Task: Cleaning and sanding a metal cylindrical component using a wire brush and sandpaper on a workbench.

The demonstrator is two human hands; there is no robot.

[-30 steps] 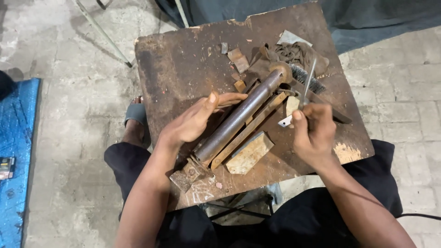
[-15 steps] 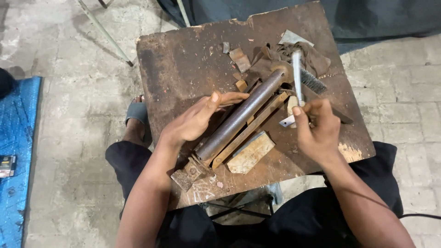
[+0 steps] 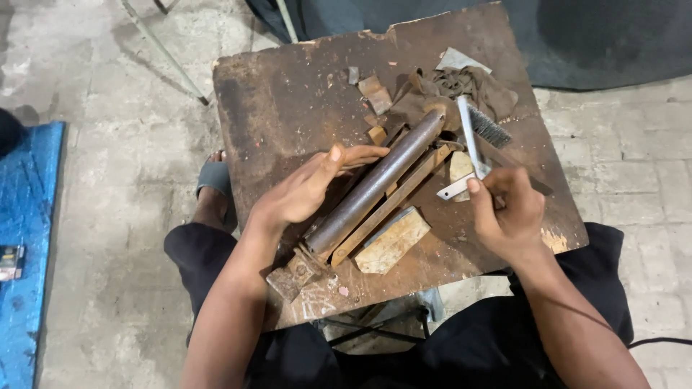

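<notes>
A long rusty round pipe (image 3: 380, 181) lies diagonally on a worn wooden board (image 3: 288, 101) across my lap. My left hand (image 3: 306, 187) rests on the pipe's near half with fingers stretched over it. A flat rusty bar (image 3: 395, 202) runs alongside the pipe. My right hand (image 3: 507, 207) grips a small metal try square (image 3: 467, 148), its blade pointing up and away beside the pipe's far end. A wooden block (image 3: 393, 240) lies just below the bar.
A wire brush (image 3: 490, 130), a brown rag (image 3: 468, 83) and small metal offcuts (image 3: 375, 92) sit at the board's far side. A blue mat (image 3: 29, 216) lies on the concrete floor at left. Thin metal rods (image 3: 162, 50) cross the floor beyond the board.
My right hand has swung the try square's blade from leaning right to pointing up and slightly left. My left hand stays on the pipe.
</notes>
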